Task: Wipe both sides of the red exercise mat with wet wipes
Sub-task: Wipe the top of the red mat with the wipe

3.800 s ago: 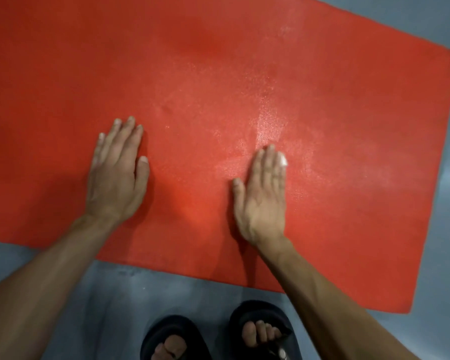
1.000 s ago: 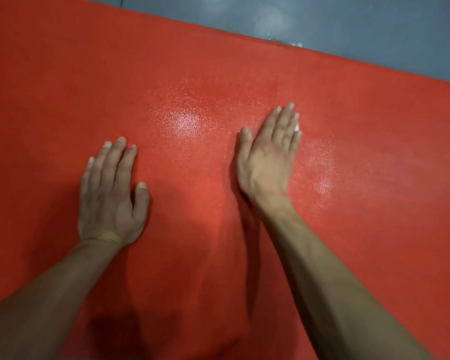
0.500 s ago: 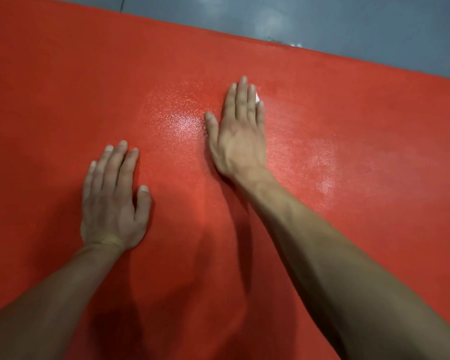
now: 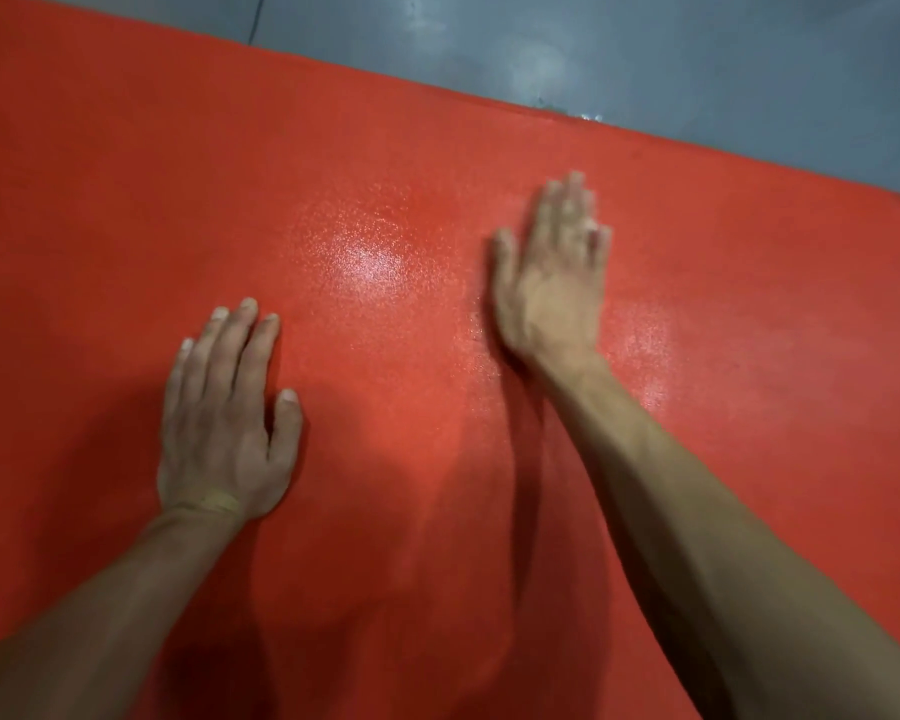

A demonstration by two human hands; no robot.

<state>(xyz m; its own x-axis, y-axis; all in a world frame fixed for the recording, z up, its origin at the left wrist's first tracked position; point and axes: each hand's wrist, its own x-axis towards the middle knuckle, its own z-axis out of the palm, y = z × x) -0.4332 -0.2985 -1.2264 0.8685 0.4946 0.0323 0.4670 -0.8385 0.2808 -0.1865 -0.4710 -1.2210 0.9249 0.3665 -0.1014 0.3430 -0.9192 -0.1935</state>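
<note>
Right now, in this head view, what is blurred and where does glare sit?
Head view: the right hand is motion-blurred at its fingertips; the left hand is sharp; white glare patches shine on the red textured exercise mat; arm shadows fall below.

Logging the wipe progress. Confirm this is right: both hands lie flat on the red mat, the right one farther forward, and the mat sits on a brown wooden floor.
One detail is wrong: the floor beyond the red mat is grey and smooth, not brown wood, as the head view shows. The rest stands: the left hand and right hand lie flat, the right farther forward.
</note>
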